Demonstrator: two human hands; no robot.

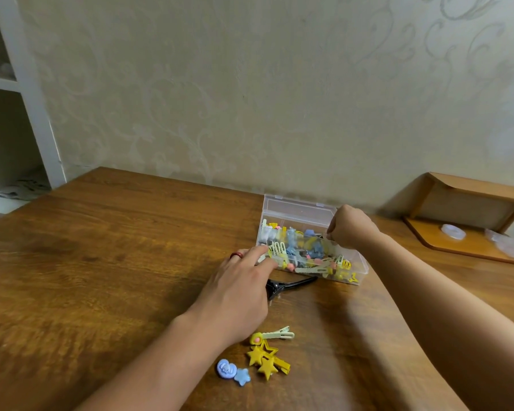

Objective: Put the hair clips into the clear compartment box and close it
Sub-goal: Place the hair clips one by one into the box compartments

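Clear plastic: the compartment box (310, 247) sat on the wooden table (101, 262) near the wall, its lid (297, 209) open and leaning back.
Box contents: a jumble of yellow, blue, pale green and pink hair clips (309, 256); the dividers were hard to trace through the clutter, so which compartment held what could not be told.
Left hand (241, 292): lay flat over the table, fingers stretched to the box's near left corner and touching it; a red ring (236, 255) showed on one finger. Whether the fingertips pinched a clip was hidden.
Right hand (349, 226): curled into a loose fist at the box's right side, above the far compartments; what it held, if anything, could not be made out.
Black clip (291, 284): lay just in front of the box, partly covered by the left hand.
Loose clips: a pale green clip (275, 335), yellow star clips (266, 361) and two blue pieces (233, 372) lay near the left wrist, well apart from the box.
Right edge: a wooden shelf (469, 221) with a roll of clear tape (453, 232), partly cut off.
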